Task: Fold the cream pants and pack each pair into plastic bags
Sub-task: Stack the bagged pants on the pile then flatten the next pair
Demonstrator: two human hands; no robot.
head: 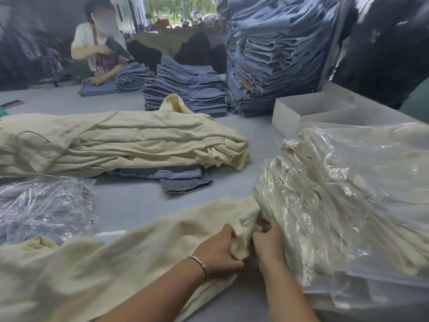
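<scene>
A pair of cream pants (92,263) lies spread across the near side of the grey table (130,205). My left hand (220,249), with a bracelet on its wrist, grips a bunched fold of these pants at their right end. Close beside it, my right hand (269,242) pinches the same cloth where it meets a heap of cream pants in clear plastic bags (325,194). A pile of loose cream pants (120,140) lies further back on the left. Empty plastic bags (44,205) lie crumpled at the left.
Folded blue jeans (183,180) stick out from under the cream pile. Stacks of blue jeans (185,89) and a tall stack (274,54) stand at the back. A white open box (308,110) sits at the right. Across the table a person (97,47) holds a tagging gun over jeans.
</scene>
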